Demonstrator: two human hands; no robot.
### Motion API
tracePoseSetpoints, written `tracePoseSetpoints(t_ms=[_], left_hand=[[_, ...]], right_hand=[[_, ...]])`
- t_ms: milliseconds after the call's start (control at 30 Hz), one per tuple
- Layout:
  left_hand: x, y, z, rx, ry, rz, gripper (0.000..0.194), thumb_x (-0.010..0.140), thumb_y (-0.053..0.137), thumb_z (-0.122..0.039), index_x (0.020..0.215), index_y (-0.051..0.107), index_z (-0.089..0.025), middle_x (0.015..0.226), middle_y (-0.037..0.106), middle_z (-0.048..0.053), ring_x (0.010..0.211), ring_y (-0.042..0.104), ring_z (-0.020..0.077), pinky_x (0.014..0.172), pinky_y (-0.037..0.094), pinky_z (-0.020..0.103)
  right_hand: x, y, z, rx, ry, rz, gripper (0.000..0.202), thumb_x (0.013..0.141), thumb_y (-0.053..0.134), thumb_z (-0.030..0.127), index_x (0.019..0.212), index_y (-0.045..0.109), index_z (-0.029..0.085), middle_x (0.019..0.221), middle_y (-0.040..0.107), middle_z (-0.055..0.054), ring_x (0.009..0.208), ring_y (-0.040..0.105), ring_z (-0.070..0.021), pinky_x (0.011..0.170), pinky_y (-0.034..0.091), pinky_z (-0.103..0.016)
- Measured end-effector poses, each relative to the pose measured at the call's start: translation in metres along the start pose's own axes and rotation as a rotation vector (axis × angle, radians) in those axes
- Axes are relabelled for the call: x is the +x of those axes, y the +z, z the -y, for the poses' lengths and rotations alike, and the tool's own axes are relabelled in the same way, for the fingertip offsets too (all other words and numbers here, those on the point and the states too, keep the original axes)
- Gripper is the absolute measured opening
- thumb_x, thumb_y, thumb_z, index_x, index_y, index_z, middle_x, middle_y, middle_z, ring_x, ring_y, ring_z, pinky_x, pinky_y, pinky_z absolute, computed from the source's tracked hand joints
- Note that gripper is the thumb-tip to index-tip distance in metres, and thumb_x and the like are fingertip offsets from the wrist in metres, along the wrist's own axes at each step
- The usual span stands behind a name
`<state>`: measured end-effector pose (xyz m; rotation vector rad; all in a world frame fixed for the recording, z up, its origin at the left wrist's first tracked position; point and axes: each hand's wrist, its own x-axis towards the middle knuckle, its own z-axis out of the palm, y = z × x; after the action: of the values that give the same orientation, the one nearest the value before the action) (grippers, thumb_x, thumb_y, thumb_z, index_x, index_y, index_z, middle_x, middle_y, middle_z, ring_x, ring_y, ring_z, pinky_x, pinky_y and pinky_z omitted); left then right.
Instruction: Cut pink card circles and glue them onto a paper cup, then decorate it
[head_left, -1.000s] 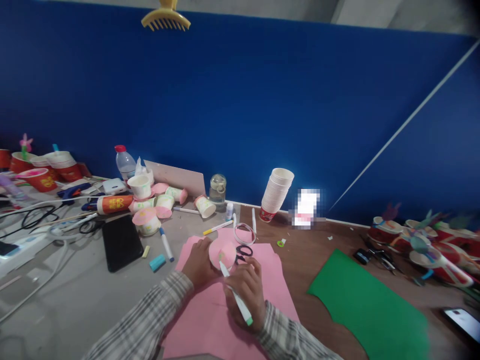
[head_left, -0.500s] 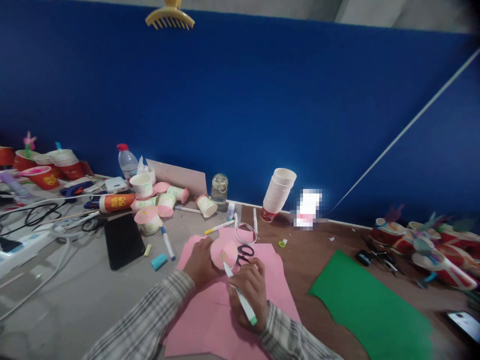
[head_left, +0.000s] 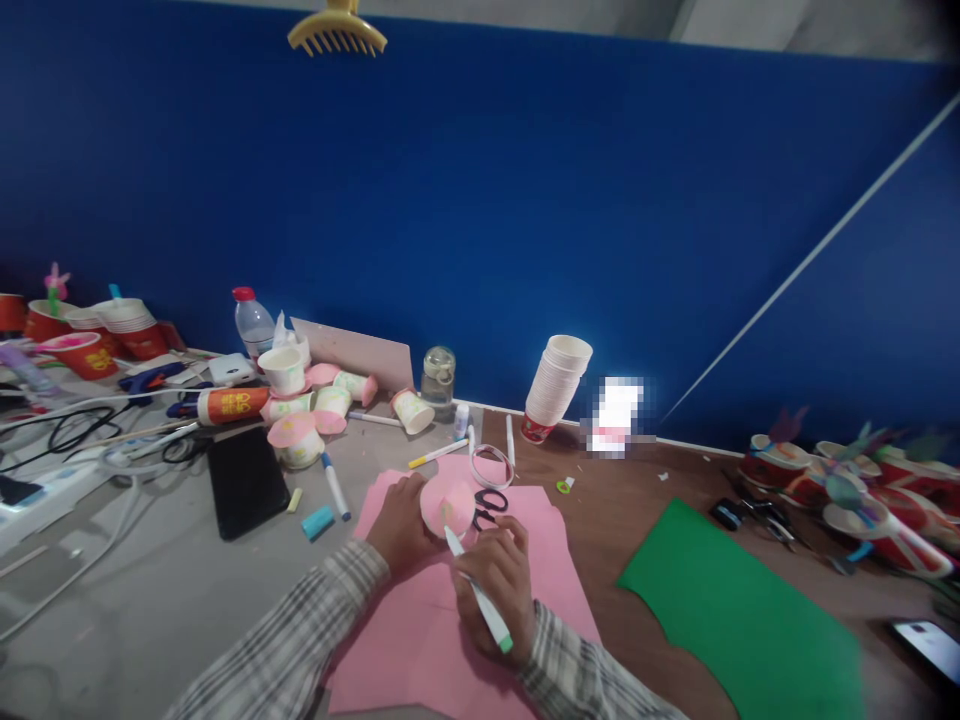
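My left hand (head_left: 407,528) is closed around the edge of a round pink paper piece (head_left: 442,492); what lies beneath it is mostly hidden. Light green marks show near the middle of the disc. Between the fingers of my right hand (head_left: 496,582) is a white marker with a green end (head_left: 486,606), its tip at the disc's lower part. Black-handled scissors (head_left: 491,506) lie just right of the disc. Under both hands are large pink paper sheets (head_left: 409,640).
Paper cups with pink discs (head_left: 298,440), a blue marker (head_left: 336,488) and a black tablet-like slab (head_left: 247,482) lie left. Ahead stand a glass jar (head_left: 439,380) and a leaning cup stack (head_left: 556,388). Green paper (head_left: 739,610) and decorated cups (head_left: 780,462) are right.
The marker and my right hand have shifted very slightly at the disc. Everything else stays as it was, apart from a small camera shift.
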<state>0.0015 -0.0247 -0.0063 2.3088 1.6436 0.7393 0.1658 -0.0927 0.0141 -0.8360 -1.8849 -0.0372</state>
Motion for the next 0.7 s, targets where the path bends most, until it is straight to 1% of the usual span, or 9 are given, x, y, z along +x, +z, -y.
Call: tracePoseSetpoints(t_ms=[100,233,400,533,700], left_hand=[[0.0004,-0.0011,-0.0002,0.005,0.016,0.015,0.039,0.055,0.067,-0.044,0.087,0.057,-0.025,0.085,0.054,0.002,0.076,0.052,0.0239,0.068,0.039,0.036],[0.0009,-0.0026,-0.001,0.004,0.01,0.028,0.045,0.051,0.069,-0.044,0.089,0.056,-0.023,0.086,0.054,0.004,0.078,0.052,0.0252,0.069,0.039,0.036],[0.0011,-0.0017,-0.0009,0.017,0.03,0.014,0.04,0.056,0.064,-0.046,0.089,0.056,-0.024,0.086,0.055,0.004,0.077,0.053,0.0251,0.07,0.04,0.038],[0.0006,0.0003,0.0007,0.01,0.03,0.01,0.04,0.055,0.065,-0.043,0.089,0.056,-0.024,0.086,0.056,0.004,0.078,0.054,0.025,0.07,0.04,0.037],[0.0001,0.0014,0.0019,-0.015,0.016,-0.001,0.042,0.054,0.066,-0.043,0.089,0.055,-0.024,0.087,0.056,0.003,0.078,0.054,0.0246,0.071,0.04,0.037]], right_hand=[[-0.0009,-0.0005,0.0017,0.015,-0.011,0.02,0.011,0.065,0.06,0.017,0.074,0.061,0.024,0.061,0.064,0.005,0.063,0.059,-0.0169,0.084,0.04,-0.045],[-0.0026,0.0001,0.0031,0.019,-0.012,0.049,0.015,0.064,0.059,0.015,0.076,0.061,0.025,0.062,0.064,0.004,0.064,0.059,-0.0175,0.084,0.039,-0.046],[-0.0027,0.0019,0.0017,0.002,-0.013,0.028,0.01,0.065,0.06,0.018,0.074,0.061,0.024,0.06,0.064,0.005,0.062,0.059,-0.0164,0.083,0.041,-0.045],[-0.0021,0.0021,0.0013,-0.007,-0.006,0.026,0.008,0.067,0.06,0.019,0.073,0.06,0.024,0.06,0.063,0.006,0.062,0.058,-0.0156,0.083,0.041,-0.044],[-0.0008,0.0019,0.0014,-0.024,-0.006,0.045,0.009,0.067,0.06,0.019,0.075,0.061,0.023,0.064,0.064,0.004,0.064,0.058,-0.0166,0.081,0.041,-0.043]])
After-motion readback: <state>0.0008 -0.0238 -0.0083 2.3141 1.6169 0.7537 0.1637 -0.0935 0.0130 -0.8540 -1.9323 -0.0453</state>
